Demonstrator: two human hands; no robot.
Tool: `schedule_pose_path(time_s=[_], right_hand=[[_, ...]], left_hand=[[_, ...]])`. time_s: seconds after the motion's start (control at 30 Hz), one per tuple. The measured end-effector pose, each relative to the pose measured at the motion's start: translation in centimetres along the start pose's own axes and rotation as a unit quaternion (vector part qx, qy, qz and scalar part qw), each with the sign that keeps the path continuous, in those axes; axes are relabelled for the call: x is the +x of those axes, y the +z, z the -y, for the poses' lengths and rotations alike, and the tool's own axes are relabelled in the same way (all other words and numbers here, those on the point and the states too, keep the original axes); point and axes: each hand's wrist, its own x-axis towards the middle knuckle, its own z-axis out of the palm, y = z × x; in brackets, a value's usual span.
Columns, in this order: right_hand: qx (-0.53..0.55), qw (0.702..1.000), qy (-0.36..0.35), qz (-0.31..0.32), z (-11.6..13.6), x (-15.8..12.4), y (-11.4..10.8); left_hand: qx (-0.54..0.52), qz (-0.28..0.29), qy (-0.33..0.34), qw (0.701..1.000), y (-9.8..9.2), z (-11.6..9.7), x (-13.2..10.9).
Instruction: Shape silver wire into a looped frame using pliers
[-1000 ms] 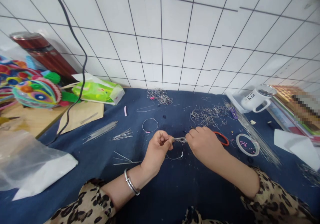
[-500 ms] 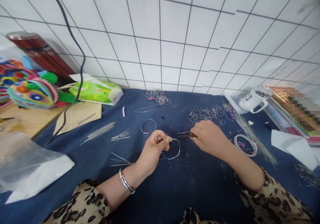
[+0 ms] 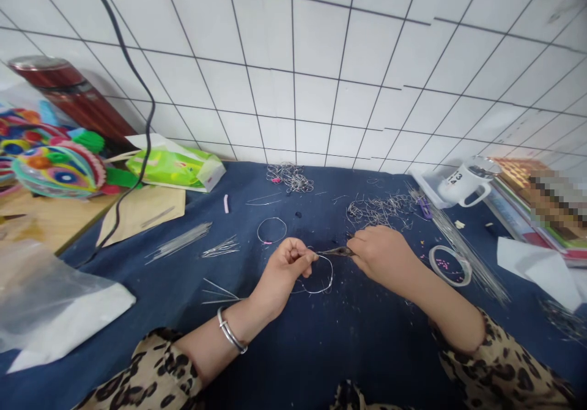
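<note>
My left hand point(image 3: 284, 275) pinches a thin wire loop point(image 3: 331, 275) between thumb and forefinger, just over the dark blue cloth. In my right hand point(image 3: 380, 251) is a pair of pliers point(image 3: 338, 252), its narrow jaws pointing left and reaching the wire beside my left fingertips. Whether the jaws grip the wire is too small to tell. A second wire ring point(image 3: 272, 231) with a pink piece on it lies behind my left hand. Beyond my right hand is a tangle of wire pieces point(image 3: 378, 209).
Straight wires point(image 3: 181, 242) and shorter twisted ones point(image 3: 221, 248) lie left. Another wire tangle point(image 3: 293, 178) sits near the tiled wall. At right are a round dish point(image 3: 450, 266) with pink beads, long wires point(image 3: 472, 257) and a white mug point(image 3: 468, 181). A plastic bag point(image 3: 59, 300) lies front left.
The pliers have moved slightly left and down, and their jaws have come together at the wire by my left fingertips. My left hand has stayed almost still.
</note>
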Motion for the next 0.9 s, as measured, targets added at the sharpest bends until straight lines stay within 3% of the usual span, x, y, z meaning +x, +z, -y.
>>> schedule_pose_path(time_s=[0.3, 0.43, 0.7, 0.9], right_hand=[[0.085, 0.996, 0.03, -0.025, 2.2, 0.2, 0.4], [0.131, 0.991, 0.033, -0.025, 1.7, 0.2, 0.0], [0.058, 0.997, 0.031, 0.034, 0.2, -0.3, -0.7], [0.045, 0.998, 0.024, 0.026, 0.6, -0.1, 0.0]], left_hand=[[0.005, 0.025, 0.015, 1.0, 0.1, 0.2, -0.2], [-0.027, 0.029, 0.004, 0.999, 0.0, -0.2, -0.2], [-0.051, 0.043, -0.006, 0.998, -0.2, -0.6, -0.1], [-0.041, 0.063, -0.002, 0.997, -0.3, -0.4, -0.1]])
